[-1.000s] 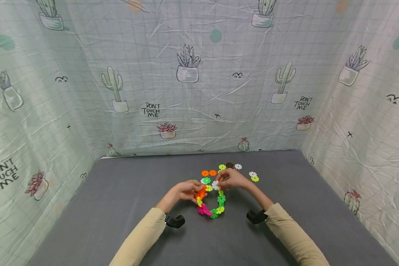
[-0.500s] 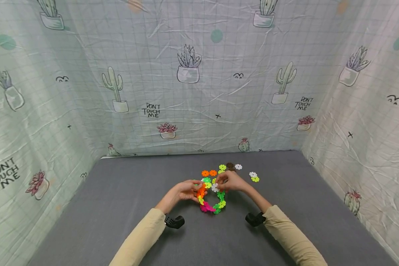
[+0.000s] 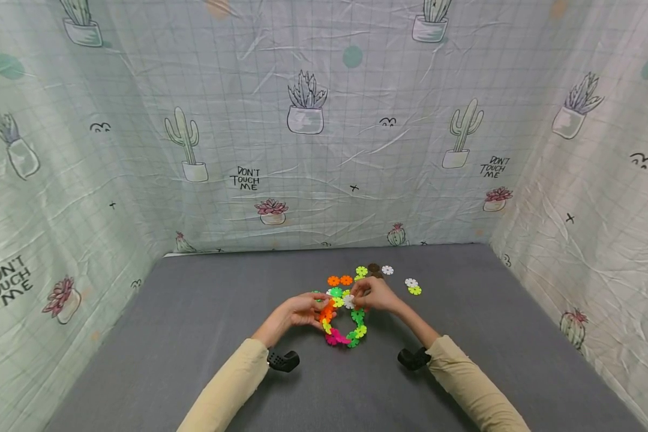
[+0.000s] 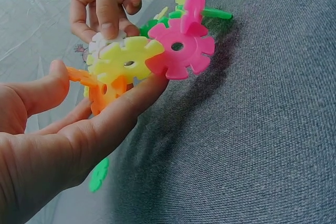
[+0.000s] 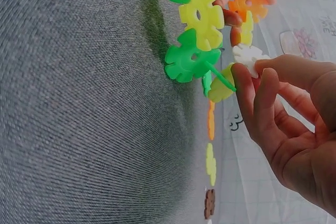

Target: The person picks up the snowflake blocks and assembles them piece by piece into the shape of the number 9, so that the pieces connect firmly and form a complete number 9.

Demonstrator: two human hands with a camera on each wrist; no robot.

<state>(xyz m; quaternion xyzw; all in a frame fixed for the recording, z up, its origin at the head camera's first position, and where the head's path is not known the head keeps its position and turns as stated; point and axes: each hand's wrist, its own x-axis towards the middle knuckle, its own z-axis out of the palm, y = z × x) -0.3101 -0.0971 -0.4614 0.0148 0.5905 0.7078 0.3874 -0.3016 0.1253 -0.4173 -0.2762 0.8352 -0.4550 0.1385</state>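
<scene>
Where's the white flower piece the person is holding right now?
In the right wrist view, the white flower piece is pinched by the right hand, right of centre, just below a yellow piece.

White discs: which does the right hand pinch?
The white disc at the ring's far side, held by the right hand; the others lie farther back.

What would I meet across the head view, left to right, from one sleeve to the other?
Left sleeve, left hand, ring of linked discs, right hand, loose white disc with a yellow disc on its near side, right sleeve.
</scene>
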